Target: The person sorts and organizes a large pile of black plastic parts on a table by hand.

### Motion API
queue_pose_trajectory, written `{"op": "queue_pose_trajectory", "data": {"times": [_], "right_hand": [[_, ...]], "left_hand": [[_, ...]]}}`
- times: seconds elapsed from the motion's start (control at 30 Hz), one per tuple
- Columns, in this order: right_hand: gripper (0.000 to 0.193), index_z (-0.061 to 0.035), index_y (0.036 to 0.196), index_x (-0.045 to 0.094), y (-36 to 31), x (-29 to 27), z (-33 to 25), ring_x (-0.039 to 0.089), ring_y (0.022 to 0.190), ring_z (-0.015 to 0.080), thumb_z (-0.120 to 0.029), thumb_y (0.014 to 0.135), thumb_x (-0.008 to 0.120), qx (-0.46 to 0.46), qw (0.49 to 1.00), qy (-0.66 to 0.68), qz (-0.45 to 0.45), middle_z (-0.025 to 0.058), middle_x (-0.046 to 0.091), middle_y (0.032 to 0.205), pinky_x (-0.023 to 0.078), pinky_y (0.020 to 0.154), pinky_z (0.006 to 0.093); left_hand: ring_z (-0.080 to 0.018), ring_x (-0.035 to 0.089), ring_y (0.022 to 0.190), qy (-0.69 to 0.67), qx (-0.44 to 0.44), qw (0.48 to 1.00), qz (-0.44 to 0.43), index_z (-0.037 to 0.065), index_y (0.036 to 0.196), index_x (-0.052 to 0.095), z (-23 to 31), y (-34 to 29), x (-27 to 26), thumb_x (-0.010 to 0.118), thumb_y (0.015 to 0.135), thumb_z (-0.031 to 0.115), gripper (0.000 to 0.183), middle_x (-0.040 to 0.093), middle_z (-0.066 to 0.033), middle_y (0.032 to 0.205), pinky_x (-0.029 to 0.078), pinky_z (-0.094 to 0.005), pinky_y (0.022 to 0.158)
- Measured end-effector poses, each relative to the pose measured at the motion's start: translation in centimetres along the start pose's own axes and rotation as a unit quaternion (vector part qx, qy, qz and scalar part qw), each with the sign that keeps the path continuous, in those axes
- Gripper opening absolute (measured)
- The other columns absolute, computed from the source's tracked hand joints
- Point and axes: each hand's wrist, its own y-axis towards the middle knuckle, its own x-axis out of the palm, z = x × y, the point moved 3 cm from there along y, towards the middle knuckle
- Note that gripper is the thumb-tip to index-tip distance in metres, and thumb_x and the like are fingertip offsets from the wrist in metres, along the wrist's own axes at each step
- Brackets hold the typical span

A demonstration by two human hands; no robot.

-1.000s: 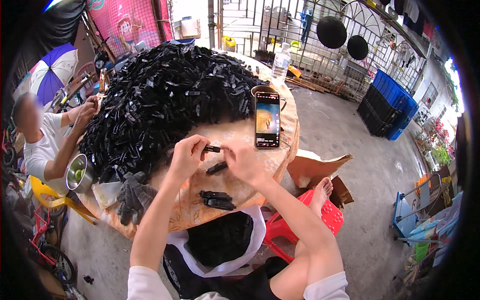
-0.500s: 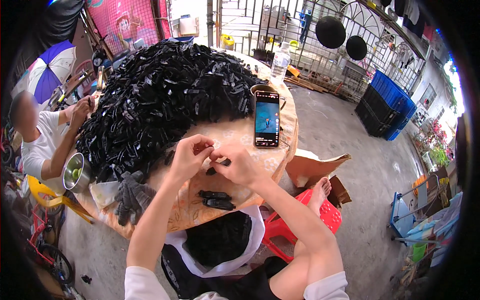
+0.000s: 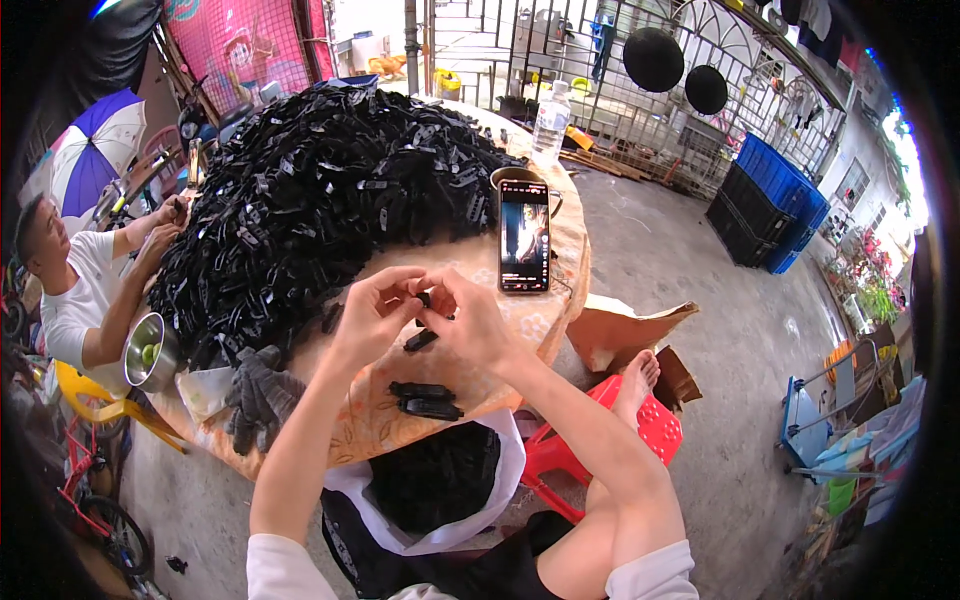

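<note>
My left hand [image 3: 375, 315] and my right hand [image 3: 468, 318] meet over the near part of the table, fingertips pinched together. Between them is a small black plastic piece [image 3: 424, 299], partly hidden by the fingers. Just below the fingers a black piece [image 3: 420, 341] shows; I cannot tell whether it lies on the cloth or is held. Nearer to me, a few black clip-like pieces [image 3: 426, 401] lie side by side on the patterned orange tablecloth [image 3: 365, 425]. A huge heap of similar black pieces [image 3: 340, 180] covers the table's far and left side.
A phone [image 3: 524, 240] leans upright against a metal mug. Behind it stands a clear bottle [image 3: 551, 125]. Grey gloves [image 3: 262, 395] lie at the left edge. A white bag [image 3: 512, 460] of black pieces hangs open below me, beside a red stool [image 3: 660, 430]. Another person [image 3: 80, 280] sits at left.
My hands have drawn closer together, and the black piece between the fingertips now shows. The phone screen shows a different picture. The other person's head has tilted up.
</note>
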Motion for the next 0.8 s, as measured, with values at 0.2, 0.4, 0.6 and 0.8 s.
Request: {"op": "queue_pose_trajectory", "data": {"times": [0.2, 0.4, 0.6, 0.8], "right_hand": [[0.019, 0.0033, 0.089, 0.07, 0.5, -1.0, 1.4, 0.066, 0.066, 0.012, -0.015, 0.09, 0.072, 0.07, 0.996, 0.007, 0.053, 0.0065, 0.069, 0.072, 0.053, 0.061, 0.027], [0.028, 0.0018, 0.083, 0.069, 0.2, -1.0, 3.1, 0.064, 0.056, 0.0101, -0.024, 0.094, 0.069, 0.325, 0.915, 0.238, -0.032, 0.0059, 0.068, 0.072, 0.055, 0.052, 0.0243], [0.031, 0.0034, 0.082, 0.07, 0.0, -1.3, 3.7, 0.064, 0.052, 0.013, -0.026, 0.092, 0.07, 0.302, 0.94, 0.123, -0.101, 0.0087, 0.067, 0.067, 0.052, 0.046, 0.0267], [0.034, 0.0014, 0.081, 0.069, 0.0, -1.7, 2.9, 0.065, 0.052, 0.0133, -0.031, 0.089, 0.073, 0.296, 0.946, 0.026, -0.131, 0.0067, 0.066, 0.064, 0.052, 0.046, 0.0265]], "left_hand": [[-0.0118, 0.061, 0.084, 0.082, 0.072, 0.993, 0.036, 0.0, 0.123, 0.061, 0.8, 0.0, 0.9, 0.069, 0.082, -0.009, 0.043, 0.065, -0.0047, 0.102, 0.052, -0.0255, 0.08], [-0.0216, 0.063, 0.066, 0.366, 0.156, 0.916, 0.048, 0.001, 0.097, 0.072, 1.4, -0.3, 0.8, 0.078, 0.075, 0.001, 0.023, 0.068, -0.0113, 0.083, 0.05, -0.0315, 0.061], [-0.0235, 0.063, 0.065, 0.402, 0.106, 0.908, -0.042, -0.001, 0.091, 0.07, 2.1, -0.6, 1.4, 0.073, 0.076, 0.003, 0.017, 0.066, -0.0134, 0.076, 0.05, -0.0324, 0.062], [-0.0209, 0.064, 0.065, 0.395, 0.086, 0.914, -0.041, -0.002, 0.09, 0.069, 1.9, -0.7, 1.6, 0.073, 0.076, 0.005, 0.016, 0.066, -0.0126, 0.076, 0.051, -0.0311, 0.061]]}}
